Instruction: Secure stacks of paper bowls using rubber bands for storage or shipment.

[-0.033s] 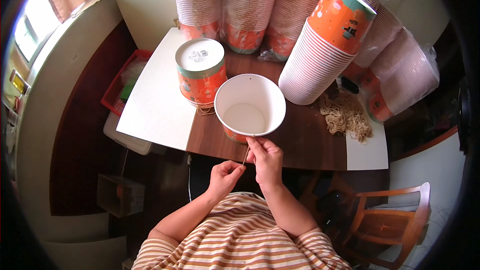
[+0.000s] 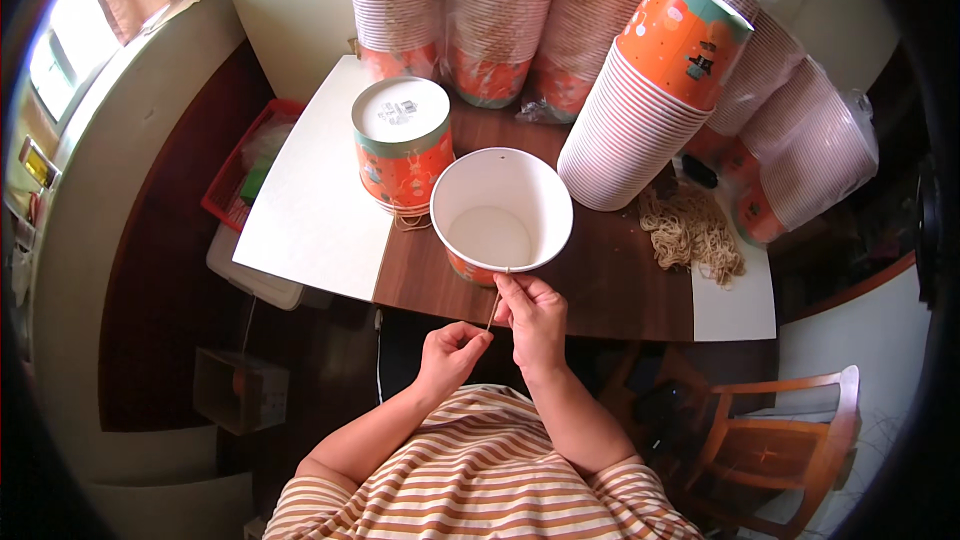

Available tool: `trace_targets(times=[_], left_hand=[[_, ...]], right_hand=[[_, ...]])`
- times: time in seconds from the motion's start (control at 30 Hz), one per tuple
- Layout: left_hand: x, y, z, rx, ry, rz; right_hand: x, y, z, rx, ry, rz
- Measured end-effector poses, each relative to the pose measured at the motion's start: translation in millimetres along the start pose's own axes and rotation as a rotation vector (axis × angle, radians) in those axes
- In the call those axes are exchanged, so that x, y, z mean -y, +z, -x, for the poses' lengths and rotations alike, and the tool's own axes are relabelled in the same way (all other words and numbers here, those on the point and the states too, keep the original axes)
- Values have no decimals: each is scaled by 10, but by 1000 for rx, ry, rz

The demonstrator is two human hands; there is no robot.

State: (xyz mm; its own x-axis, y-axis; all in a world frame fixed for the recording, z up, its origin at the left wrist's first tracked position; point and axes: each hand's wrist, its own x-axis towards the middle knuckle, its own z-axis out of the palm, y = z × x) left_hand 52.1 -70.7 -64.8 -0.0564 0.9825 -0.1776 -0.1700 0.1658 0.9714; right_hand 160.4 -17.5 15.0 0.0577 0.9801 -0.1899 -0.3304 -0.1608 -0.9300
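A white-lined paper bucket with an orange printed outside stands open end up near the table's front edge. A small hole shows in its far wall. At the near rim, my right hand pinches a thin beige cord beside the bucket. Lower and to the left, my left hand has the cord's other stretch between thumb and forefinger. The cord runs short and straight between the two hands, and a bit of it shows at the rim above my right fingertips.
Upside-down orange buckets with cord at their base stand at left. A tall leaning stack of buckets is behind, right. A pile of beige cords lies at right. Plastic-wrapped stacks line the back. A wooden chair stands lower right.
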Motion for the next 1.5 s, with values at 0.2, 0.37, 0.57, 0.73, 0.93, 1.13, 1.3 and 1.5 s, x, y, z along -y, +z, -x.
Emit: trace_targets(times=[0.2,0.37,0.57,0.73,0.93,1.13,1.3,1.5], left_hand=[[25,16,8,17,11,16],[4,35,19,21,17,9],[15,-55,87,219,-122,40],[-10,-281,286,278,-256,-71],[-89,-442,340,454,-367,36],[-493,-456,149,597,-508,423],[-512,-640,90,588,-545,359],[-463,-709,216,556,-658,278]], right_hand=[[-13,-30,-86,24,-59,99],[-44,-29,-118,26,-99,95],[-14,-229,-165,-115,-262,275],[62,-689,-299,-334,-594,539],[266,-544,285,365,-1099,901],[97,-459,229,888,-765,1023],[369,-583,123,739,-565,867],[439,-765,56,650,-504,770]])
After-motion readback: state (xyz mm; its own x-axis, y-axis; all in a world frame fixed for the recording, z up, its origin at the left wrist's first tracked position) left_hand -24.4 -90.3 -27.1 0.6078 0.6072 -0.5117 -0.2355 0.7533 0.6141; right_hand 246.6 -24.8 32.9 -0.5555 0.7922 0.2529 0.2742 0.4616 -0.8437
